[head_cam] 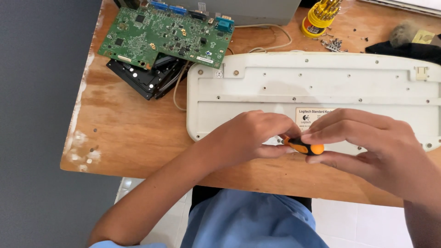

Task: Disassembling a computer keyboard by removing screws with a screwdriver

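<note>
The right hand is closed around the orange-and-black handle of a small screwdriver, fingers curled over its end. The left hand pinches the same tool nearer its tip, at 9 o'clock from the handle; the tip itself is hidden under the fingers. Both hands rest on the near edge of an upturned white keyboard, whose back panel faces up, with a label just at 12 o'clock from the hands.

The step in hand appears to be working a screw along the keyboard's near edge. The next move calls for keeping the blade seated square in the screw head while the handle is turned.

On the wooden bench, loose screws lie at 12 o'clock beyond the keyboard, beside a yellow screwdriver set. A green circuit board sits at 10 o'clock on top of a black housing.
</note>
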